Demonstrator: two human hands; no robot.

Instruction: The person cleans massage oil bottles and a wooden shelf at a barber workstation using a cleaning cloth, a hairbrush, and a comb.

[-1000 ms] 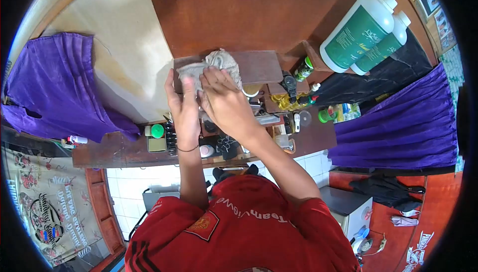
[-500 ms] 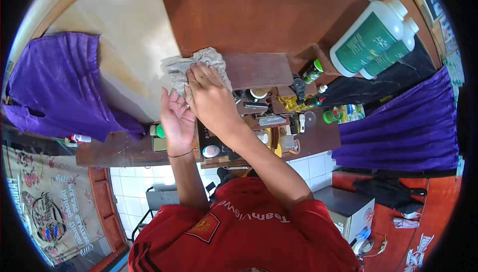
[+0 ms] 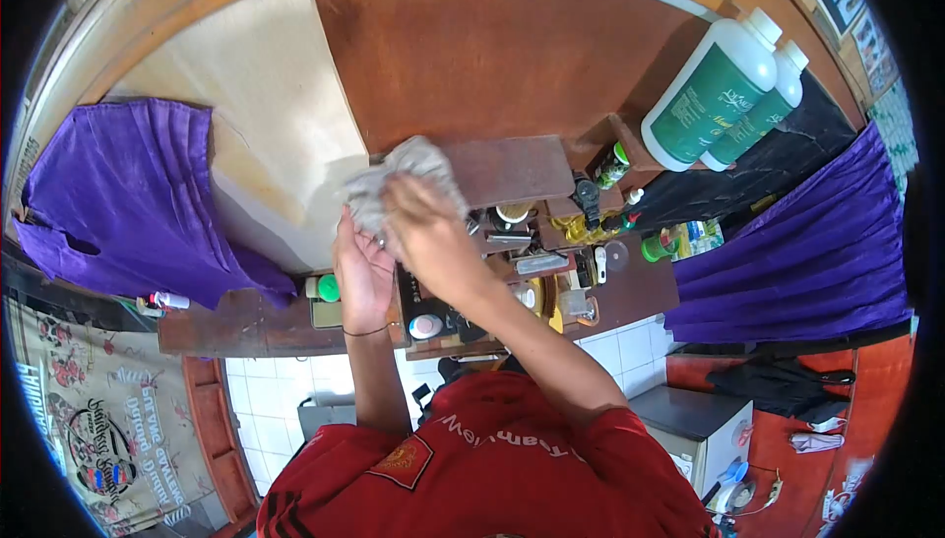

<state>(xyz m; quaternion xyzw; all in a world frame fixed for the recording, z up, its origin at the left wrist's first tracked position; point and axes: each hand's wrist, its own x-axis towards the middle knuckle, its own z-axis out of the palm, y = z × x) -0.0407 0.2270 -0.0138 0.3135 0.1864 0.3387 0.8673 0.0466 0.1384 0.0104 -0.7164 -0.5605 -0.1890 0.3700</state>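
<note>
A grey-white cloth [image 3: 423, 159] is bunched at the left end of a brown wooden shelf [image 3: 512, 170]. My right hand [image 3: 418, 228] presses on the cloth from above, its fingers blurred by motion and curled against the fabric. Just below and to the left, my left hand [image 3: 362, 267] is turned palm up with its fingers apart, the fingertips near the lower edge of the cloth. A thin bracelet circles the left wrist.
Two large white bottles [image 3: 716, 90] with green labels stand at the upper right. Small bottles, a dark watch [image 3: 588, 200] and other items crowd the lower shelves. Purple curtains hang at left [image 3: 128, 198] and right [image 3: 797, 253]. A grey-topped cabinet [image 3: 689, 410] is below right.
The view has shifted, so the shelf appears lower. My right hand and the cloth have moved slightly to the right, and the cloth is bunched differently. My left hand stays beside it.
</note>
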